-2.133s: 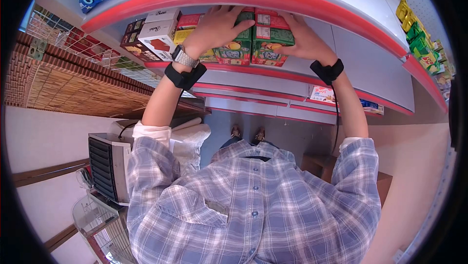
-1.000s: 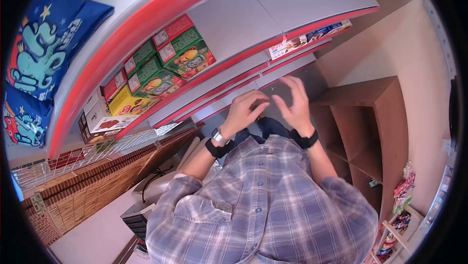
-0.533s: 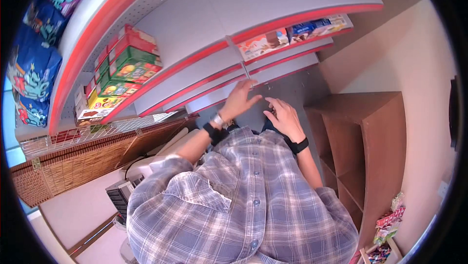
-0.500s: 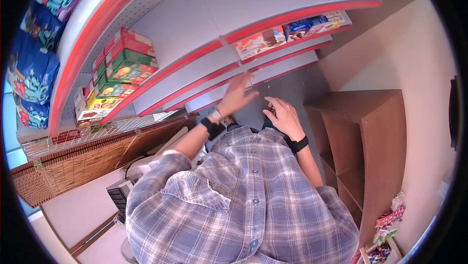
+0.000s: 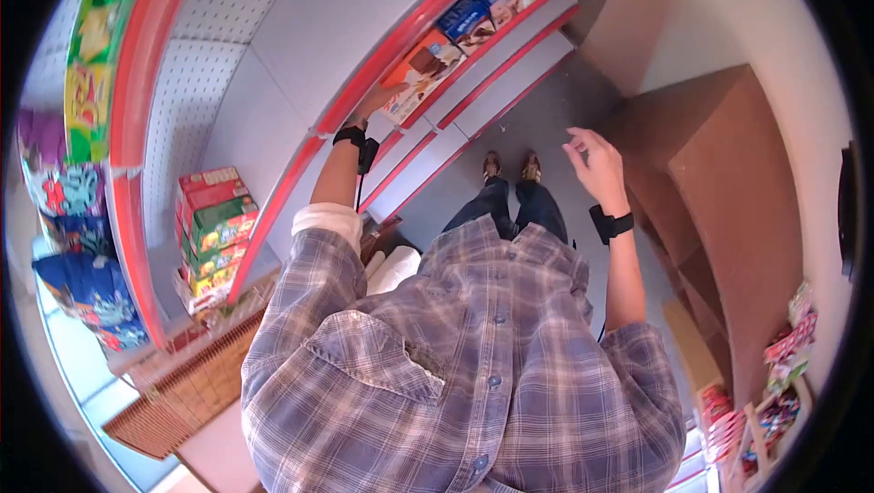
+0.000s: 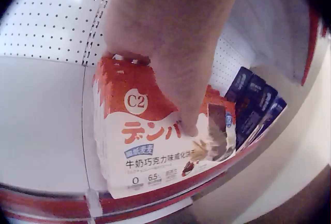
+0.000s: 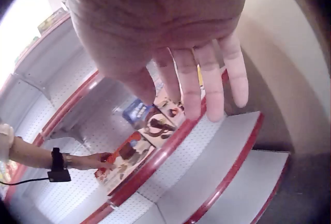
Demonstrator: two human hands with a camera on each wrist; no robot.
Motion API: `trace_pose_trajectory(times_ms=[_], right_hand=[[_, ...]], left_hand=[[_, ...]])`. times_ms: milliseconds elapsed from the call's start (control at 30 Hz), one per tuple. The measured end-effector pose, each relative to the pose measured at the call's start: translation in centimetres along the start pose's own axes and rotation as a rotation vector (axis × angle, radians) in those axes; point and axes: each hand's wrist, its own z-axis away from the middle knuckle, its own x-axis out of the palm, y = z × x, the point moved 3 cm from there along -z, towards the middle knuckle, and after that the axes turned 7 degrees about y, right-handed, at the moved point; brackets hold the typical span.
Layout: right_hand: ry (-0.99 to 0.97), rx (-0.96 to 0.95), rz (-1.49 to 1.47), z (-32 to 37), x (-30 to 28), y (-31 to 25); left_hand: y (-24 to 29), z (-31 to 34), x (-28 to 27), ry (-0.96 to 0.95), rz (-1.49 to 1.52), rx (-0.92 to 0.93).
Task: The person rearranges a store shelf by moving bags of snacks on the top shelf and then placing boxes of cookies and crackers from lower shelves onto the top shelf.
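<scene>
There goes the left hand (image 6: 165, 42) over the C2 chocolate wafer boxes (image 6: 137, 131), right at the red shelf edge (image 7: 160, 159), thumb against the front — gripping, I can't tell — with the right hand (image 5: 597, 170) loose, empty: a hasty tug could topple them.

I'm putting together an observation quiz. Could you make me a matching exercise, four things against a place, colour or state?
1. Left hand
2. Right hand
3. Blue boxes
4. Cabinet

A. In mid-air, holding nothing
B. Brown
C. Touching the orange-and-white boxes
D. Standing next to the orange-and-white boxes

Pairs: 1-C, 2-A, 3-D, 4-B
</scene>
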Motion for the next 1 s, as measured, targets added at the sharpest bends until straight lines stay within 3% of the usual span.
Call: trace_pose_trajectory(times_ms=[133, 233, 400, 500, 633, 767, 1000], right_hand=[[0.093, 0.152, 0.101, 4.9, -0.5, 2.9], [0.056, 0.360, 0.067, 8.5, 0.7, 4.2], [0.014, 0.329, 0.087, 9.8, 2.1, 2.4], [0.060, 0.341, 0.029, 9.4, 2.5, 1.3], [0.114, 0.369, -0.009, 9.7, 2.8, 1.0], [0.113, 0.377, 0.008, 10.9, 2.3, 0.9], [0.055, 0.391, 0.154, 12.6, 0.7, -0.2]], left_hand=[[0.8, -1.2, 0.4, 0.023, -0.026, 0.026], [0.0, -1.6, 0.8, 0.046, -0.084, 0.034], [2.5, 0.8, 0.8, 0.303, -0.243, 0.249], [0.4, 0.0, 3.0, 0.379, -0.375, 0.257], [0.2, -0.6, 2.2, 0.334, -0.262, 0.372], [0.9, -1.7, 0.4, 0.136, -0.205, 0.265], [-0.5, -3.8, 0.4, 0.073, -0.182, 0.223]])
